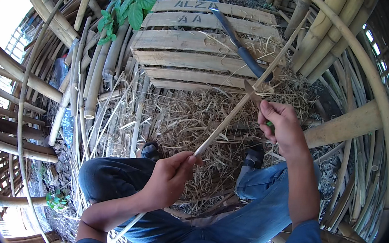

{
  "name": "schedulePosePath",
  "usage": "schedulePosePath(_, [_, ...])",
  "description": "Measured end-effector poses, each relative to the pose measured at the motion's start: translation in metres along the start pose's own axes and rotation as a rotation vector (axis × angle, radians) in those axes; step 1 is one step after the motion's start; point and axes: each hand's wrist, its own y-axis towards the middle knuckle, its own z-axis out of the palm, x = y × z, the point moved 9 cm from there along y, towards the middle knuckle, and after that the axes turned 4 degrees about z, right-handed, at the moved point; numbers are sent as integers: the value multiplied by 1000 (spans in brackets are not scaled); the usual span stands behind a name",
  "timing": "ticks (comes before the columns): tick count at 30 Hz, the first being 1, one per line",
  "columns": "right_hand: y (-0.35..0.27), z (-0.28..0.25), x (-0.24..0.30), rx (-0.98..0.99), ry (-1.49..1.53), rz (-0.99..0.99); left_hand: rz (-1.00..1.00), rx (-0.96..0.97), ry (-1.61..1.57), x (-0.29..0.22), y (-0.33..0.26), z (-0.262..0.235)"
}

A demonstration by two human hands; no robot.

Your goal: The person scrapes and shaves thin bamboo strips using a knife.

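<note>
My left hand (170, 179) is closed around a long pale bamboo strip (223, 125). The strip slants up and away to the right, and its other end passes below the hand over my thigh. In my right hand (281, 125) is a small knife (254, 96), with a bit of green handle showing below the fingers. Its blade lies against the strip, some way beyond my left hand. Past the blade, a machete (235, 40) with a dark handle rests on a slatted wooden crate (180, 38).
Curly bamboo shavings (190, 116) cover the ground between my feet. Thick bamboo poles (352, 127) and stacked stalks stand at right; more poles (94, 79) lean at left. A leafy green plant (133, 6) grows beside the crate.
</note>
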Motion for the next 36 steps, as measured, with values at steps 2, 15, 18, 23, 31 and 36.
schedulePosePath(2, [3, 0, -4, -21, 14, -31, 7, 8, 13, 0, -1, 0])
schedulePosePath(15, [-21, 16, 4, -79, -130, -268, 39, -38, 48, 1, -8, -10])
schedulePosePath(18, [-34, 65, -1, -44, -598, -398, 45, -72, 95, 1, -8, -12])
schedulePosePath(23, [-41, 94, -5, 44, -626, -541, 109, -120, 126, 0, -7, -11])
schedulePosePath(31, [-33, 82, -2, -33, -677, -508, 210, -183, 190, -3, -13, -12])
schedulePosePath(36, [-23, 63, 3, -123, -673, -437, 212, -200, 203, -1, -14, -14])
